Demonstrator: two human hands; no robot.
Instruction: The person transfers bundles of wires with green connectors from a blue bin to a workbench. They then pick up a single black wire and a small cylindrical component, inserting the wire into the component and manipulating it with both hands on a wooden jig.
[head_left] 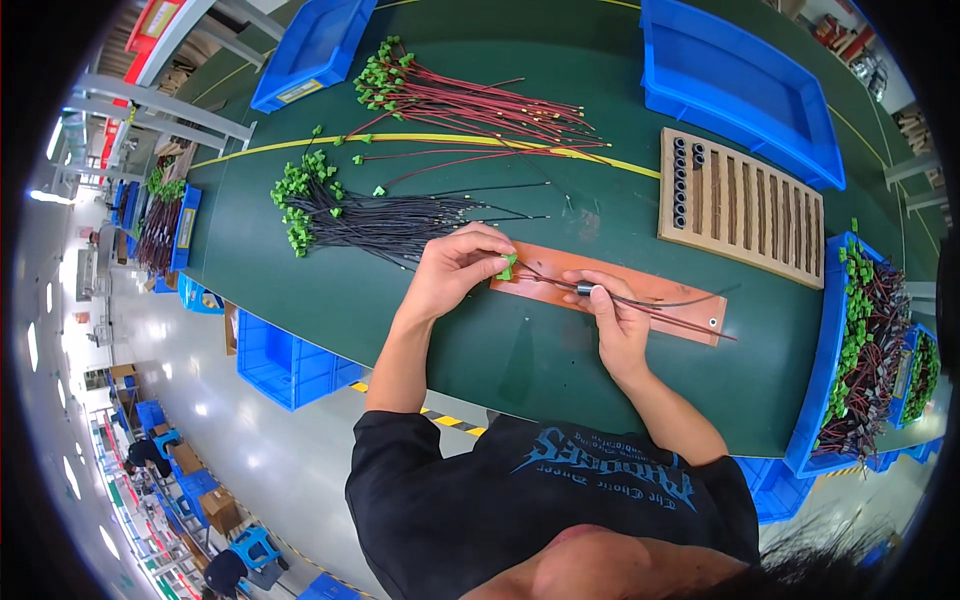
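Observation:
My left hand (450, 270) pinches a small green connector (508, 267) at the left end of an orange-brown strip (655, 285) on the green table. Dark and red wires (670, 308) run from the connector to the right. My right hand (618, 330) closes on a short black cylinder (585, 288), which sits around the wires above the strip. Their loose ends reach past it, over the strip's right part. Left of the strip lies a bundle of black wires (385, 222) with green connectors. Farther back is a bundle of red wires (490, 98), also with green connectors.
At the right, a slotted wooden rack (745, 205) holds several black cylinders (680, 185). Blue trays (740, 90) stand at the back. A blue bin (822, 370) full of wired green connectors is at the right edge. A yellow line (430, 138) crosses the table.

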